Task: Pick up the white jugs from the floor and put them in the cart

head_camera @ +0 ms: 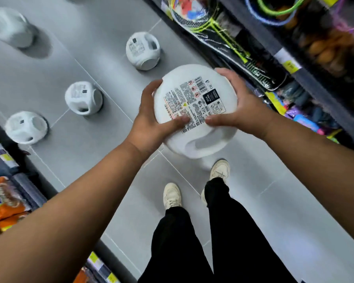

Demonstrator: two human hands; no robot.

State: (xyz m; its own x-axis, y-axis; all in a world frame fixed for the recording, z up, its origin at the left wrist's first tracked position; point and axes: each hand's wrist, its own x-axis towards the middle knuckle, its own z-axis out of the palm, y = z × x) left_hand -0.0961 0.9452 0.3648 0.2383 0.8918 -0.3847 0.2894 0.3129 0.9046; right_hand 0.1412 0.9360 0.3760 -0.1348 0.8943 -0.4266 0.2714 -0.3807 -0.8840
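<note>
I hold one white jug (194, 94) in the air above the grey floor, its printed label facing up and its handle toward me. My left hand (153, 121) grips its left side with the thumb on the label. My right hand (239, 107) grips its right side, thumb also on the label. Several other white jugs stand on the floor: one just beyond the held one (142, 51), one in the middle left (83, 99), one at the left (26, 127), and a blurred one at the far top left (11, 27). No cart is in view.
A shelf with badminton rackets (219, 27) and toys runs along the right side. Shelves with orange snack packets (2, 201) line the lower left. My legs in black trousers and white shoes (172, 195) stand on the tiled aisle floor (274, 201) below the jug.
</note>
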